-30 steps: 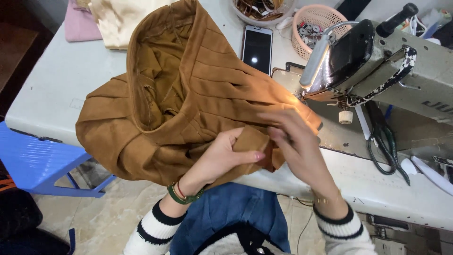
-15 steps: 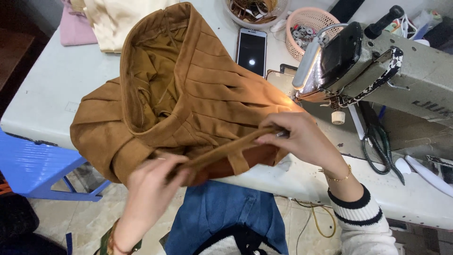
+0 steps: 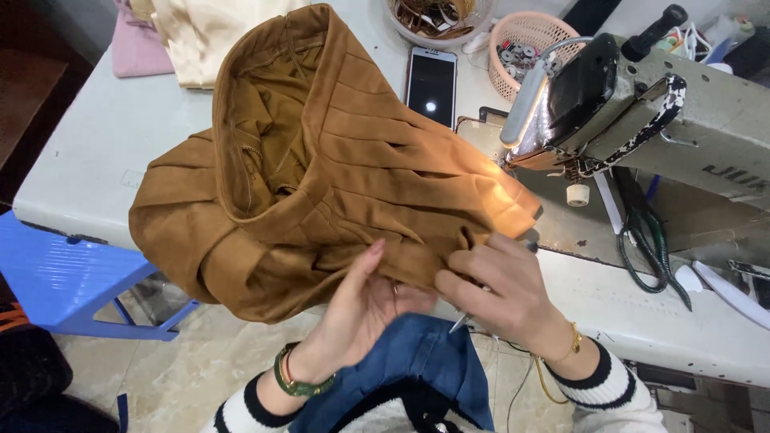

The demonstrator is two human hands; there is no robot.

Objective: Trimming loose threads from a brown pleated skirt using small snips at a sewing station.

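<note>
Head view: a tan pleated garment (image 3: 321, 168) is heaped on the pale work surface (image 3: 96, 136), its near edge hanging off the front toward the person's lap. Both hands meet at that lower hem. The left hand (image 3: 361, 309) lies palm-up under the cloth, fingers spread and pressing into the fold rather than closing on it. The right hand (image 3: 501, 285) is pinched on the hem edge just beside it, and a thin metal point, probably a small snip or seam tool (image 3: 459, 322), pokes out below its fingers; too little of it shows to say which.

The cloth looks soft and floppy with a suede-like nap. It should be light, but it is bulky enough to slide off the surface under its own weight. The stitched pleats and the doubled hem are the firmest parts, so the hem, close to the seam, seems the surest place to take hold; a grip on loose cloth would only bunch it.

An industrial sewing machine (image 3: 658, 104) stands to the right, its lamp lighting the fabric near the needle. Behind it are a smartphone (image 3: 431, 84), a pink basket (image 3: 521, 40) of bobbins, and folded cream cloth (image 3: 200, 32). Dark scissors (image 3: 646, 248) lie on the machine bed, and a blue plastic stool (image 3: 64, 281) sits at the left.
</note>
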